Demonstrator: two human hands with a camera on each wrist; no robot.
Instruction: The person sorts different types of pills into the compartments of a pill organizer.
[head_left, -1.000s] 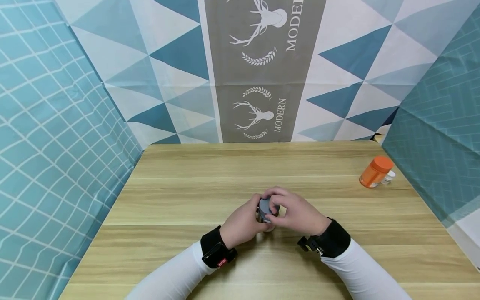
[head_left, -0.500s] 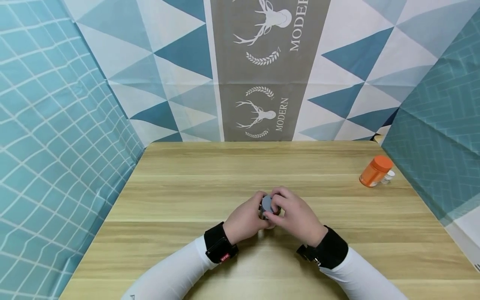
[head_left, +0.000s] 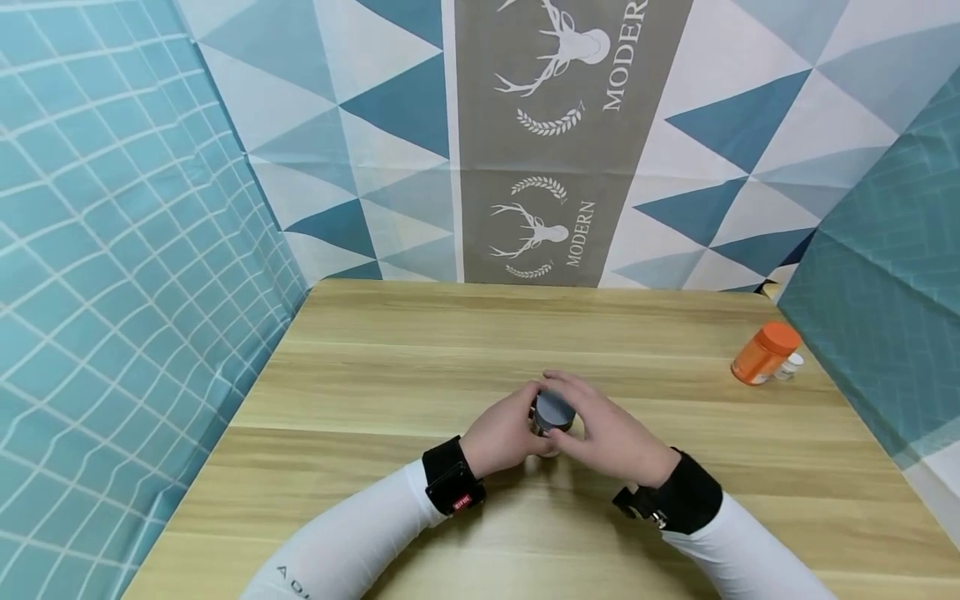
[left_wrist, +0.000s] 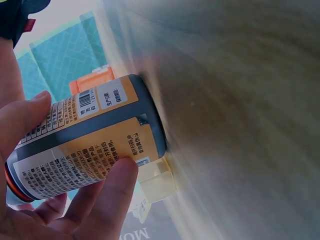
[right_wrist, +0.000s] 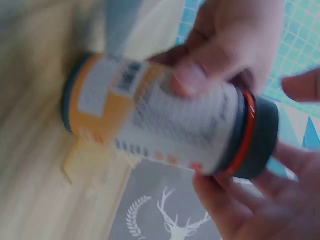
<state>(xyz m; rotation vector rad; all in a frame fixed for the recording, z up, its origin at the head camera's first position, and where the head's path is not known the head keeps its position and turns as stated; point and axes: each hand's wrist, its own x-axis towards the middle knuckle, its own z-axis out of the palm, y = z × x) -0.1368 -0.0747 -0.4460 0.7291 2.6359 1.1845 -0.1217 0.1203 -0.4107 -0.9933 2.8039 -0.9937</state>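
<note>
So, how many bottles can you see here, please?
3: a dark bottle in the left hand, an orange bottle far right, and a small bottle partly behind it.

Held bottle (head_left: pixel 553 411): body mostly hidden behind left hand (head_left: pixel 501 429) and right hand (head_left: pixel 618 437), head view. Label (right_wrist: pixel 175 120): blurred beyond reading in right wrist view, partly covered by left thumb (right_wrist: pixel 192 77). Right hand: cropped there by right edge. Pale yellow object (left_wrist: pixel 159 186): too unclear to identify. Small white bottle (head_left: pixel 789 366): partly hidden behind orange bottle (head_left: pixel 765 354). Sleeves (head_left: pixel 360 525): cut off at lower edge
</note>
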